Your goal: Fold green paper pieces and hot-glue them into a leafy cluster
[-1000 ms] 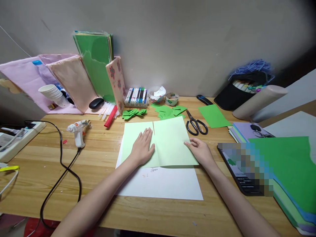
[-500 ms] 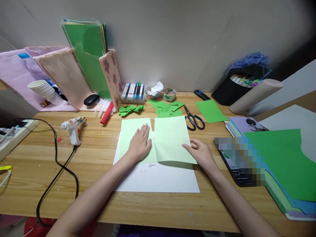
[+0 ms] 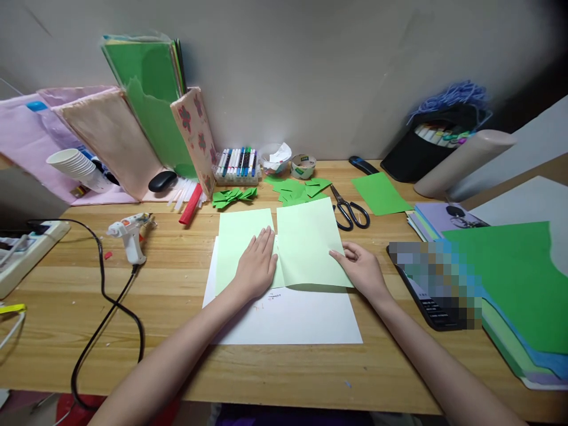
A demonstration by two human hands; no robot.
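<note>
Pale green paper point(image 3: 306, 236) lies in two halves, left and right, with a narrow gap between them at the top. Whether they are joined lower down, I cannot tell. My left hand point(image 3: 257, 263) rests flat on the left half, fingers stretched out. At the right edge, my right hand point(image 3: 361, 269) pinches the other half between thumb and fingers, its front edge slightly raised. Under both is a white sheet point(image 3: 288, 322) with small marks. Black-handled scissors point(image 3: 350, 213) lie just behind the right half, partly covered by it.
Green paper scraps point(image 3: 293, 192), a marker box point(image 3: 237, 165) and a tape roll point(image 3: 303, 166) sit at the back. A glue gun point(image 3: 131, 236) with its black cord is on the left. On the right are a phone point(image 3: 426, 296) and stacked coloured paper point(image 3: 510, 278).
The right half's far edge has shifted slightly up and left, and the paper is tilted a little more. Both hands keep their places on the paper; the camera view has shifted slightly.
</note>
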